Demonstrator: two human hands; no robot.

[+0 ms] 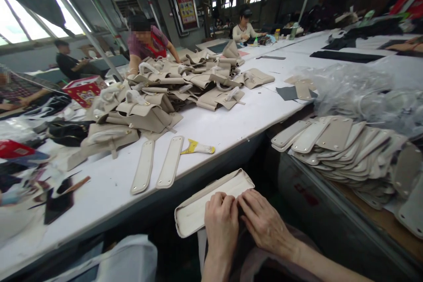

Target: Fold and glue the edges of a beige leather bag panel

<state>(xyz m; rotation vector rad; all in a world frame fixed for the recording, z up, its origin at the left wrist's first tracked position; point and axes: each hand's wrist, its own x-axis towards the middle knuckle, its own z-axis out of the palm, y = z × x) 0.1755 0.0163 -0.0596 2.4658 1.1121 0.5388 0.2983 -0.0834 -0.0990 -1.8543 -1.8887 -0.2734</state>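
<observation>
A beige leather bag panel [201,205] lies across my lap below the table's edge. My left hand [220,224] rests on its near side with fingers curled, pressing the material. My right hand [262,222] sits beside it, fingers bent and pinching the same panel at the middle. Both hands touch each other over the piece. Two long beige strips [157,165] lie on the white table [109,194] just beyond, next to a yellow-handled scraper [197,147].
A large heap of beige bag parts [165,92] covers the table's middle. A fanned stack of beige strips [346,150] sits on a side bench at right, beneath clear plastic [363,88]. Other people work at the far side. Dark scraps [59,200] lie at left.
</observation>
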